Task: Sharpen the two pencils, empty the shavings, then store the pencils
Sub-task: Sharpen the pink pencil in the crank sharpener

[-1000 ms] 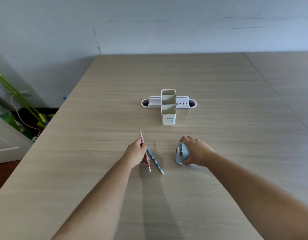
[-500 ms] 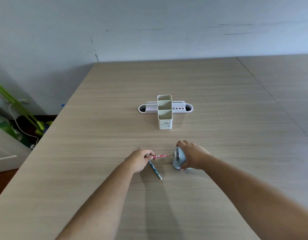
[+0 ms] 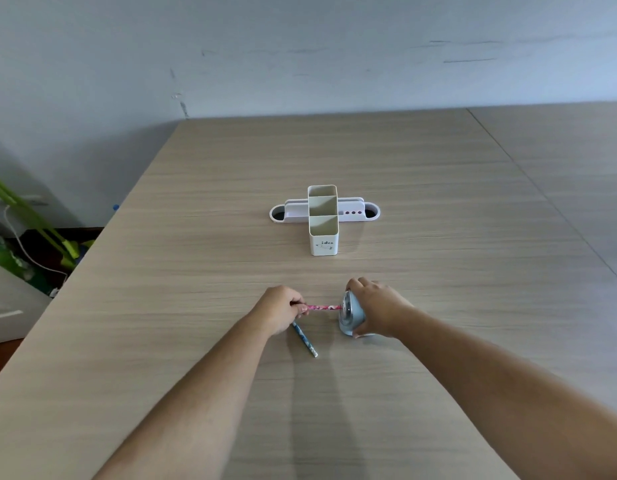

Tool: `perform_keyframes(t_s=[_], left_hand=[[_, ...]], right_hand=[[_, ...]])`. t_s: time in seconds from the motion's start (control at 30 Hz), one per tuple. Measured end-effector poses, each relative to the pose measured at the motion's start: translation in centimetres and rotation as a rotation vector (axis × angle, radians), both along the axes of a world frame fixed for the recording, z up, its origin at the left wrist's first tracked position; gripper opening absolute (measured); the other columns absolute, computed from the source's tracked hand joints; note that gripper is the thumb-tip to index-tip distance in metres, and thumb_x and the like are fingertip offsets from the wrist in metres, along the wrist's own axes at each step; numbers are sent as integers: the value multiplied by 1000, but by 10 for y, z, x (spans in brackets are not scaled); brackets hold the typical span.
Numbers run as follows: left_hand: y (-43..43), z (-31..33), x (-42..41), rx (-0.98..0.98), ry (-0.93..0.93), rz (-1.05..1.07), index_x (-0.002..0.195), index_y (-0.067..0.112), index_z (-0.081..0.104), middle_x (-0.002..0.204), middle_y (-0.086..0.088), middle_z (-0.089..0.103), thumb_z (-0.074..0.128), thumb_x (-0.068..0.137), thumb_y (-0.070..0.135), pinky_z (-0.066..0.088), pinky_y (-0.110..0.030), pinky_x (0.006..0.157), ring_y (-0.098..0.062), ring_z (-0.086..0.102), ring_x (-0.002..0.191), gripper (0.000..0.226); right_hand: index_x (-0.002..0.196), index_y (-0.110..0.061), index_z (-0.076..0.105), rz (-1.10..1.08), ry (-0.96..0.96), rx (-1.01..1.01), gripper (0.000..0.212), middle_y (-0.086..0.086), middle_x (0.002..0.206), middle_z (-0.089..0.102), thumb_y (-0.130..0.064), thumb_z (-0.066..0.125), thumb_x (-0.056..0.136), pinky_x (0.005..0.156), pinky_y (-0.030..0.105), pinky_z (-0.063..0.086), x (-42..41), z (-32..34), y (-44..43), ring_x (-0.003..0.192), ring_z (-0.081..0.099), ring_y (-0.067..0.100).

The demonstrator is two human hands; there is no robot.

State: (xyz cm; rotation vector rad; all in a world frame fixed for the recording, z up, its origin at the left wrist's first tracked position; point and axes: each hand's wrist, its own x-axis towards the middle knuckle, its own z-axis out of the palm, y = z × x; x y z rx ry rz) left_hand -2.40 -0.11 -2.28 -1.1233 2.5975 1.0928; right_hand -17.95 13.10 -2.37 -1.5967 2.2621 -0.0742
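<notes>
My left hand (image 3: pixel 277 309) pinches a pink patterned pencil (image 3: pixel 322 307) that lies level, its right end reaching the face of a pale blue sharpener (image 3: pixel 350 315). My right hand (image 3: pixel 378 308) is closed over the sharpener from the right and holds it on the wooden table (image 3: pixel 196 271). A blue pencil (image 3: pixel 305 340) lies loose on the table just below my left hand, its upper end hidden under my fingers. A white pencil holder (image 3: pixel 323 233) with square compartments stands farther back in the middle.
Behind the holder lies a flat white tray (image 3: pixel 355 211) with round holes at both ends. The table's left edge drops to a floor with green objects (image 3: pixel 40 223) and a white cable. A seam runs along the table at the right.
My left hand lifted the pink pencil, swung it from pointing away to level and brought its tip to the sharpener. The blue pencil stayed on the table. The right hand kept its hold.
</notes>
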Motion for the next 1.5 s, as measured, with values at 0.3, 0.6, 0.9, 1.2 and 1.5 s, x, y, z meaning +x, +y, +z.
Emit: perform_keyframes(t_s=[0.3, 0.6, 0.9, 1.2, 1.5], left_hand=[[14, 2, -12, -58, -31, -33, 102, 25, 74, 100, -2, 74, 61, 92, 27, 42, -24, 75, -17, 61, 84, 17], [45, 21, -55, -469, -169, -394, 148, 32, 20, 150, 4, 32, 78, 59, 48, 30, -43, 112, -21, 30, 140, 107], [80, -1, -86, -458, -170, -251, 115, 12, 49, 120, -7, 60, 86, 61, 34, 49, -37, 84, -28, 58, 111, 70], [81, 2, -78, -458, -117, -320, 112, 13, 49, 117, -3, 60, 82, 62, 24, 43, -32, 71, -28, 58, 108, 61], [84, -3, -76, -431, -109, -228, 110, 17, 48, 117, 0, 58, 83, 61, 29, 48, -34, 78, -24, 55, 110, 61]], right_hand=[[133, -13, 36, -14, -87, 20, 90, 9, 129, 51, -42, 82, 61, 100, 38, 41, 4, 1, -3, 119, 48, 30], [126, -17, 51, -363, -291, -159, 35, 5, 126, 59, -13, 40, 93, 97, 35, 42, -49, 8, 40, 115, 55, 24], [99, -6, 67, -294, -202, -52, 21, 12, 103, 64, -11, 49, 89, 76, 28, 39, -32, -42, 61, 98, 58, 29], [96, -6, 70, -92, -150, -42, 22, 10, 98, 69, -17, 50, 92, 86, 35, 46, -46, 26, 64, 95, 60, 25], [94, -15, 64, -296, -200, 64, 18, 11, 99, 66, -17, 46, 90, 75, 35, 45, -29, -37, 56, 96, 61, 32]])
